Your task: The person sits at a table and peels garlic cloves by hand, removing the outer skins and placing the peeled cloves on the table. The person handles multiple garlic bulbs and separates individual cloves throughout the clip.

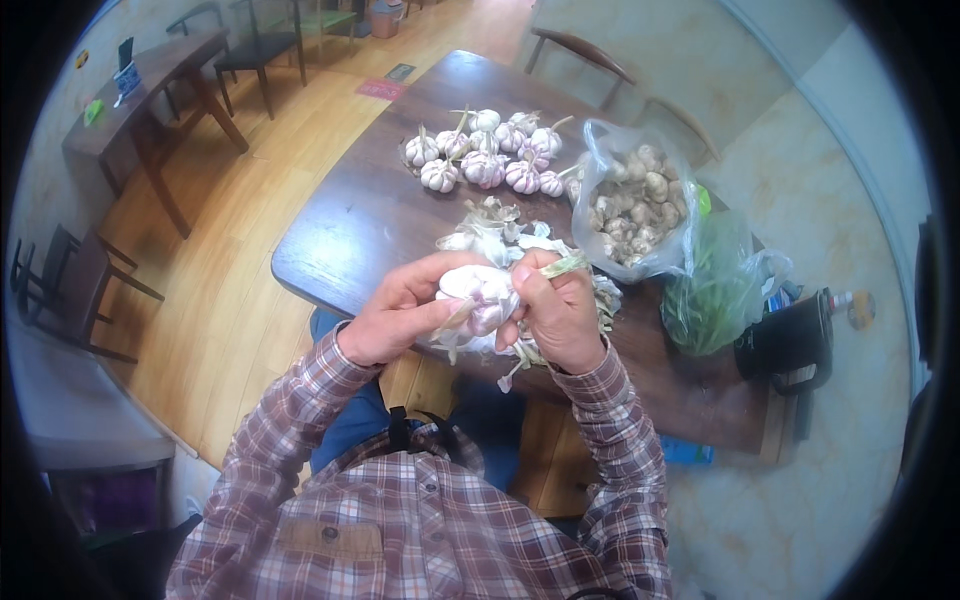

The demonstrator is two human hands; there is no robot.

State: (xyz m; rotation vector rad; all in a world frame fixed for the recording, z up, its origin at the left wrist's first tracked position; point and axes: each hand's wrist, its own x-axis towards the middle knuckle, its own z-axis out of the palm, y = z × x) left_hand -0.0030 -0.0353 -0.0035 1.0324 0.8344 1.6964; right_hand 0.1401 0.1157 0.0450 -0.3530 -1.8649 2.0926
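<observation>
Dark wooden tabletop [335, 235] before me: I hold a garlic bulb [488, 301] over loose papery skins [487, 243], perhaps so scraps gather together, my left hand [402, 305] clasping it, apparently for steadiness, my right hand [562, 312] pinching its edge; other bulbs [484, 168] sit grouped beyond.

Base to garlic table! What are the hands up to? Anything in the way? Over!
Left hand holding garlic bulb. Right hand against it, pinching pale-green strip. Loose skins cluttering table around hands.
</observation>
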